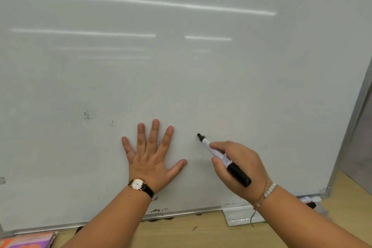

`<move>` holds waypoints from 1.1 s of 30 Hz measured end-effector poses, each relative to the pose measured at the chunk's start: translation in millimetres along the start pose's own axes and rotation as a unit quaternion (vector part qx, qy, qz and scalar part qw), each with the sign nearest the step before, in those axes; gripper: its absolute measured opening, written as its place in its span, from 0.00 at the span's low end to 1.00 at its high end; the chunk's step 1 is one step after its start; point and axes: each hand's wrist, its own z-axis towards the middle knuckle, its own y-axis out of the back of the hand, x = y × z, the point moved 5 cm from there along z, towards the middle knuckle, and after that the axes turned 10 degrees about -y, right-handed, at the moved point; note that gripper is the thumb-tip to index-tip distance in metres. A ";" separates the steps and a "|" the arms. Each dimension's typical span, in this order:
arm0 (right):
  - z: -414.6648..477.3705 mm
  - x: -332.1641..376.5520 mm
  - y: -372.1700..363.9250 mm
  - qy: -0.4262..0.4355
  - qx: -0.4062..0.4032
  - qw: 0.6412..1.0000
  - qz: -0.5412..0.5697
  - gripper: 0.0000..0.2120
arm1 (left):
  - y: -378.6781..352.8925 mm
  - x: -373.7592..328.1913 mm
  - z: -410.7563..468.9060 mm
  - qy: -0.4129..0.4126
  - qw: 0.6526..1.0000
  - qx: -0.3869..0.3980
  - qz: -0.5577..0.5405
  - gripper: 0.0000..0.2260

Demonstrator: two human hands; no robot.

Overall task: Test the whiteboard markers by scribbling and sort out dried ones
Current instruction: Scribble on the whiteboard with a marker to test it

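You have bright, even light here. Long white glare streaks cross the upper whiteboard [181, 78]. Its right edge bends, and the lower corners look soft.

Rests left hand [150, 159] flat on whiteboard [181, 66] standing on worktop [181, 231]; holds marker [236, 172] in right hand [248, 164], just right of the left.

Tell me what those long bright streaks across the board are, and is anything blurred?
Head view: the streaks look like strip lights' glare on the glossy whiteboard; the right hand and its marker are sharp; the items at the board's lower right corner are blurred.
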 end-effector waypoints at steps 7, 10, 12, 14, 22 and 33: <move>-11.2 -9.2 7.7 -0.012 -0.048 0.999 -0.002 0.14 | 0.3 -0.3 -4.2 -0.005 1.000 -0.006 0.005 0.41; -22.3 -9.6 -0.3 -0.009 0.004 0.999 -0.034 0.13 | -1.8 0.0 -6.6 -0.002 1.000 0.002 0.005 0.41; -29.4 -10.2 -5.9 0.013 0.035 0.997 -0.064 0.13 | -2.8 0.7 -7.6 -0.004 1.000 0.005 0.007 0.41; -24.4 -13.6 1.1 0.002 0.010 0.999 -0.052 0.13 | -3.0 1.0 -8.2 -0.006 1.000 0.005 0.006 0.41; -19.2 -21.9 13.1 -0.007 -0.005 0.998 -0.064 0.14 | -2.4 0.8 -8.3 -0.007 1.000 0.003 0.007 0.41; -8.7 -20.6 26.1 0.020 -0.052 0.996 -0.076 0.13 | -2.1 1.0 -8.6 -0.005 1.000 0.014 0.000 0.41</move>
